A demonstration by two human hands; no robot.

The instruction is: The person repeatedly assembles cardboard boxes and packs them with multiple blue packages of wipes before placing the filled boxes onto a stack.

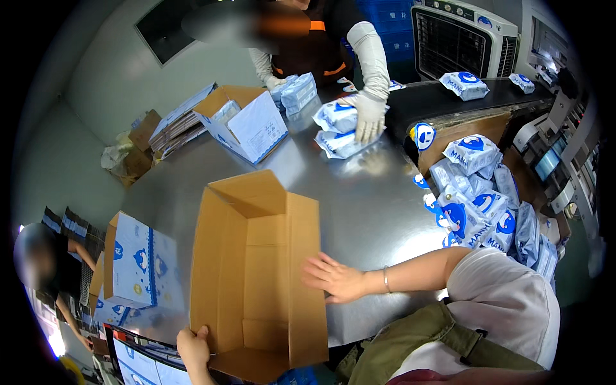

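An unfolded cardboard box (221, 276) stands on the metal table right in front of me, its top open and nothing inside. My left hand (194, 350) grips its near left corner, thumb over the edge and the other fingers mostly hidden. My right hand (335, 278) lies against the box's right flap with its fingers stretched out. Farther off, a co-worker's white-gloved hand (369, 119) presses on two stacked soft blue-and-white packs (337, 131).
The co-worker's other glove is beside more packs (298, 93). A part-filled box (247, 128) and flattened cartons (176, 125) are at the far left; a printed box (131, 263) is nearer. At right, a conveyor (507, 93) carries packs above a heaped bin (475, 192). Another person is at far left.
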